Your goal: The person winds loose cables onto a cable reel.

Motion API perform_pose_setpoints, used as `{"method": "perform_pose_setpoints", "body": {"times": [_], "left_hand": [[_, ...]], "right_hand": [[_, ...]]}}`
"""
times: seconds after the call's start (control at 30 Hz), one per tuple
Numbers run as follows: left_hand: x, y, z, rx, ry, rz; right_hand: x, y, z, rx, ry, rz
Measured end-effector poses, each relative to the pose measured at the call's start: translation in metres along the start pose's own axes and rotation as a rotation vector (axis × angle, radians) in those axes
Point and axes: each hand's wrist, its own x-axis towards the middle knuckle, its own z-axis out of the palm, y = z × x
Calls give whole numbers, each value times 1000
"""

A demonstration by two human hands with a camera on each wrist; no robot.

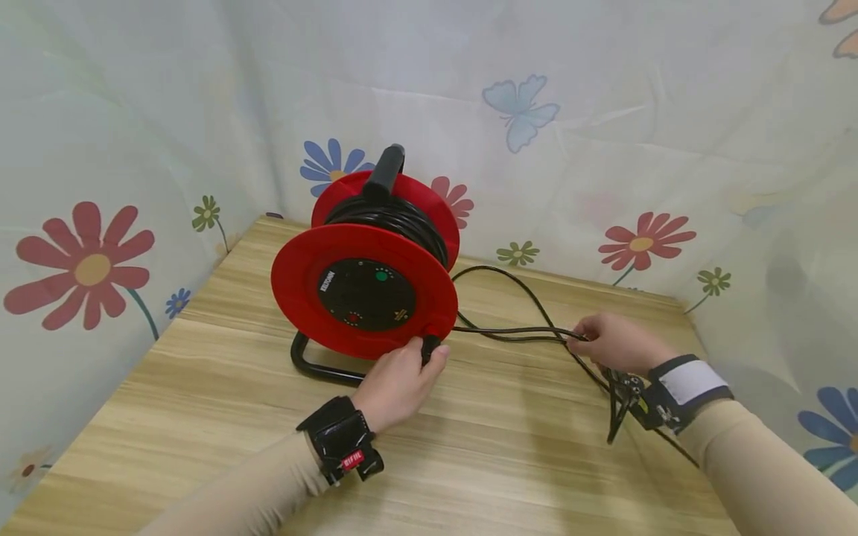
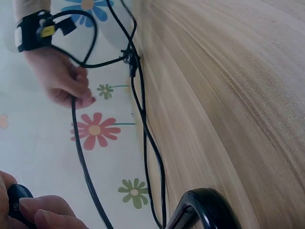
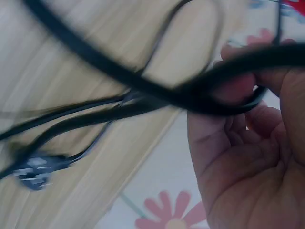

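Note:
A red cable reel (image 1: 365,294) stands on the table, with black cable (image 1: 398,219) wound between its two discs. At the front disc's lower right edge, my left hand (image 1: 400,381) grips the black crank knob (image 1: 430,347) between thumb and fingers. To the right of the reel, my right hand (image 1: 620,344) holds the loose black cable (image 1: 512,330) that runs off the drum; the thumb and curled fingers pinch it. More cable hangs in a loop below that hand. A plug (image 3: 38,169), blurred in the right wrist view, lies on the cable's slack part.
The reel rests on a black tube stand (image 1: 328,372) and has a black carrying handle (image 1: 385,175) on top. Loose cable crosses the wooden table (image 1: 268,461) toward the right. A flower-printed curtain (image 1: 603,149) borders the table behind and at both sides.

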Motion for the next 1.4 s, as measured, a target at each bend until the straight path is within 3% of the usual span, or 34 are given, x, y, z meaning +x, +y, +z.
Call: {"method": "perform_pose_setpoints", "body": {"times": [0.1, 0.3, 0.47, 0.7, 0.87, 0.97, 1.03, 1.13, 1.27, 1.33, 1.4], "left_hand": [[0, 1, 0, -10, -7, 2], [0, 1, -1, -22, -5, -4], [0, 1, 0, -27, -15, -1], [0, 1, 0, -22, -12, -1], [1, 1, 0, -28, -11, -13], [1, 1, 1, -37, -9, -16], [1, 0, 1, -36, -10, -15], [1, 0, 2, -27, -21, -8], [1, 1, 2, -18, -27, -4], [1, 1, 1, -13, -23, -3], [0, 0, 0, -14, -18, 1]], "right_hand": [[-7, 16, 2, -103, 47, -1], [-13, 43, 19, -119, 117, -5], [-10, 48, 45, -72, 79, -24], [-18, 47, 51, -115, 188, -5], [-15, 49, 64, 76, 130, 135], [-6, 47, 78, 233, 132, 199], [-1, 44, 85, 257, 157, 209], [2, 38, 93, 101, 228, 139], [2, 25, 95, -230, 445, -51], [2, 20, 94, -282, 517, -120], [3, 18, 93, -244, 524, -139]]}}
